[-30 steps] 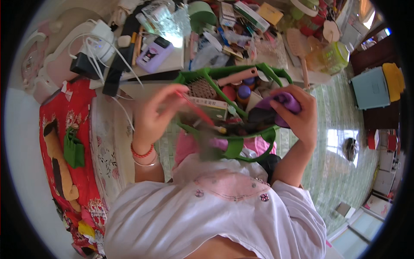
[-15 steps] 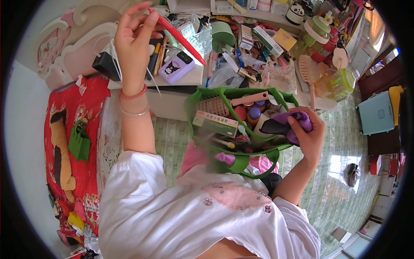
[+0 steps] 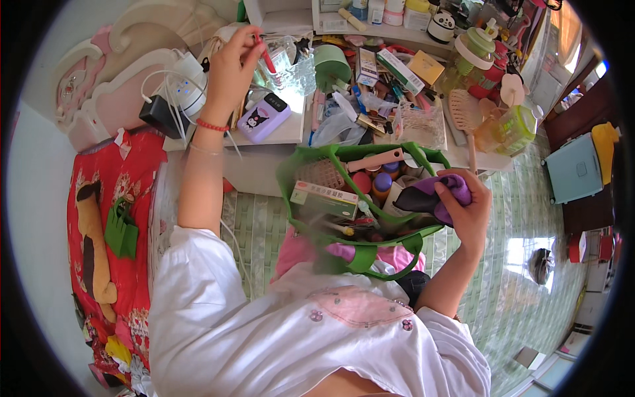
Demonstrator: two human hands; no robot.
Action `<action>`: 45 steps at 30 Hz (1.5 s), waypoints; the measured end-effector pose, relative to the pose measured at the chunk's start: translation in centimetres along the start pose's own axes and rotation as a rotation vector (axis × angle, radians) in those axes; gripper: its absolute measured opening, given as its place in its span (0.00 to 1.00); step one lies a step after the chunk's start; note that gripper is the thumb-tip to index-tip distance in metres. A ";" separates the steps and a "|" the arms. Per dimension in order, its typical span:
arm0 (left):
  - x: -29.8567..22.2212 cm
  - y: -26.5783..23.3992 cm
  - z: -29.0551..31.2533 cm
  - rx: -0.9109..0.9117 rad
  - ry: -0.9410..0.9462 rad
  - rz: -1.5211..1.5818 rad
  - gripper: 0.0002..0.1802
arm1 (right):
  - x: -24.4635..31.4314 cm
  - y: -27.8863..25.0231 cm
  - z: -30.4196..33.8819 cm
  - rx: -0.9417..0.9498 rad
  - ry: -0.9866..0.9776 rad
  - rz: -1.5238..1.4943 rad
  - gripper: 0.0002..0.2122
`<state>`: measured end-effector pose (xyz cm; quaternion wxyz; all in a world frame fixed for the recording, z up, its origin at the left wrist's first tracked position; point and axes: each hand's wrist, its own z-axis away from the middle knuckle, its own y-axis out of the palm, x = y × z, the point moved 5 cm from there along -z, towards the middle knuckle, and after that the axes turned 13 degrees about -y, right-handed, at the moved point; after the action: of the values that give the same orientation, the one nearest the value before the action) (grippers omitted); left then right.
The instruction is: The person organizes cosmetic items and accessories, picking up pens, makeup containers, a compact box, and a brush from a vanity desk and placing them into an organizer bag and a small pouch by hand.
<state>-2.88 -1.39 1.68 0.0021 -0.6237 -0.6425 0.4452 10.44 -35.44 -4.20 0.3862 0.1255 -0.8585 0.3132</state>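
head view: your left hand [image 3: 231, 69] is raised over the desk [image 3: 296, 124], thumb and fingertips pinching a red pen [image 3: 268, 61] by its upper end, the lower end slanting down to the right. your right hand [image 3: 471, 210] pinches a purple cloth [image 3: 455, 188] at the right rim of the green bag [image 3: 286, 182]; whether it also grips the bag, i cannot tell.

the pen hangs over the left part of a clear box [image 3: 297, 73]; touching or just apart, it is hard to say. to handle it well, pinch lightly but firmly, and steepen the pen so its tip leads and doesn't snag on the plastic. move from the wrist: your forearm crosses near the purple gadget [image 3: 263, 118] and the cables [image 3: 173, 99], which a low elbow could drag. hold the cloth steady, so the bag, with its brush [image 3: 376, 160] and carton [image 3: 324, 200], doesn't tip. farther right, the green cup [image 3: 333, 66] leaves little room for a wide swing.
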 end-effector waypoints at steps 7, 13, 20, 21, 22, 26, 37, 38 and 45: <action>0.9 0.4 1.0 0.195 -0.090 0.057 0.13 | -0.3 0.5 0.0 0.020 0.017 0.014 0.07; 0.3 0.7 1.2 0.238 -0.003 0.078 0.17 | -0.3 0.5 -0.1 0.017 0.007 0.012 0.08; 0.1 1.0 1.3 0.279 -0.041 0.074 0.25 | -0.5 0.5 0.0 0.008 0.019 -0.013 0.08; 0.1 1.0 1.4 0.278 -0.041 0.074 0.25 | -0.5 0.5 0.0 0.011 0.032 -0.020 0.08; 0.0 0.9 1.4 0.263 -0.024 0.063 0.27 | -0.5 0.5 0.0 0.013 0.044 -0.027 0.07; -0.4 0.8 1.5 0.254 0.051 -0.038 0.31 | -0.5 0.5 0.1 0.018 0.038 0.015 0.07; -0.9 0.7 1.0 0.348 0.090 -0.132 0.22 | -0.8 0.5 0.2 0.000 0.054 -0.018 0.08; -0.8 1.0 1.1 0.422 0.121 -0.189 0.17 | -0.8 0.5 0.1 -0.002 0.051 -0.017 0.08; -1.5 1.3 0.3 0.493 0.117 -0.156 0.10 | -0.8 0.4 0.2 -0.002 0.039 0.012 0.08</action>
<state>-1.61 -3.01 1.59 0.2255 -0.5774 -0.5596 0.5501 10.67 -35.27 -5.12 0.4010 0.1138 -0.8519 0.3169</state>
